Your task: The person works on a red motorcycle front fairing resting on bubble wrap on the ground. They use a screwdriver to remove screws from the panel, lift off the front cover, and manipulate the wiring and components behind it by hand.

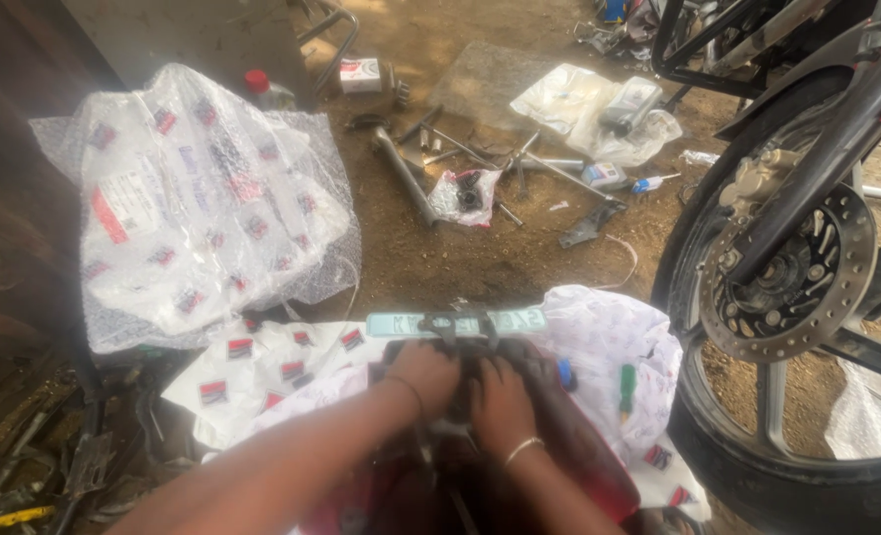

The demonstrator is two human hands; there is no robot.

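On the dirt floor [480,267], both hands are pressing on a dark red motorcycle panel [569,436] lying over white printed wrapping [609,332]. The left hand [423,376] and right hand [503,404] are curling their fingers over the panel's dark upper edge, gripping it side by side. Just beyond them a pale green oblong plate [457,323] is sitting against a black bracket. A green-handled screwdriver [626,388] is lying on the wrapping to the right, near the front wheel [787,297]. A large bubble-wrap bag [198,198] with red-and-blue labels is lying to the left, and a small red-and-white box [361,74] is resting further back.
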